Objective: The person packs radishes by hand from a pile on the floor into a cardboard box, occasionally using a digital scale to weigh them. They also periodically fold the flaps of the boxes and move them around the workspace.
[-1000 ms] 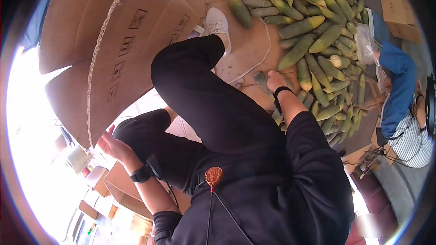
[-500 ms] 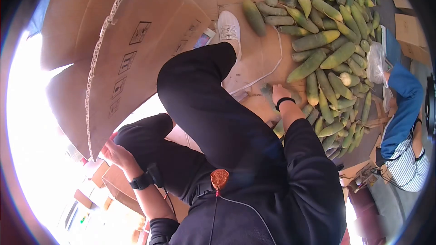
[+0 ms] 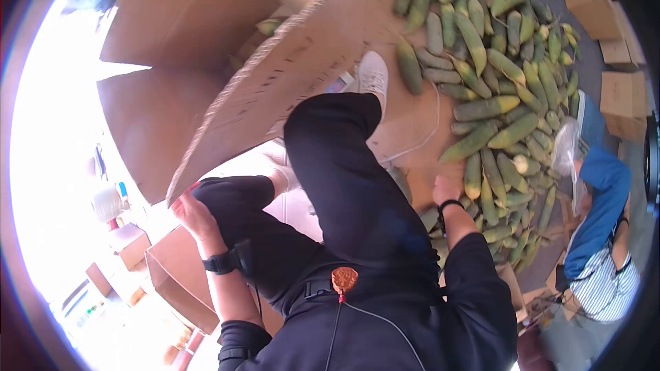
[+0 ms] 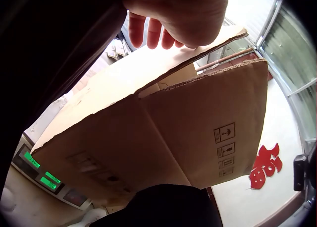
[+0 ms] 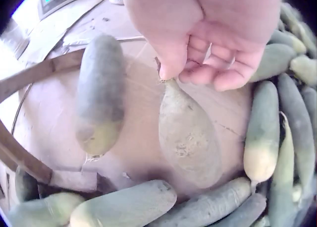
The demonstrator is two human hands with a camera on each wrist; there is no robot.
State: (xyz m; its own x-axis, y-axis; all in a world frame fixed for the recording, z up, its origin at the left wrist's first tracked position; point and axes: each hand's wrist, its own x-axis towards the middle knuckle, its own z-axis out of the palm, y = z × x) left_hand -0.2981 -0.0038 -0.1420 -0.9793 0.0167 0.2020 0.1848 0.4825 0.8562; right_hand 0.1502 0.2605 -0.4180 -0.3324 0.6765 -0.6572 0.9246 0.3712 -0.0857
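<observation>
My left hand (image 3: pixel 196 216) holds the lower corner of a large cardboard box flap (image 3: pixel 275 75). In the left wrist view, the fingers (image 4: pixel 153 32) of that hand reach over the flap's edge. My right hand (image 5: pixel 213 43) pinches a green radish (image 5: pixel 188 133) by its thin root end, thumb against fingertips, and the radish hangs below at a tilt. Seen from the head, the right hand (image 3: pixel 448 191) is low beside the radish pile (image 3: pixel 509 96) and hides most of the held radish. Another thick radish (image 5: pixel 101 93) lies on the cardboard nearby.
Radishes (image 3: pixel 270 25) show inside the open box. A scale with green digits (image 4: pixel 49 180) stands beside the box. A wooden frame (image 5: pixel 39 73) lies near the radishes. At the right, another person's blue-clad leg (image 3: pixel 598 199) is close to the pile; small cartons (image 3: pixel 622 99) stand behind.
The head view has shifted, and the flap has tilted so that the box's inside with radishes shows. My right hand has moved away from the loose radish on the cardboard.
</observation>
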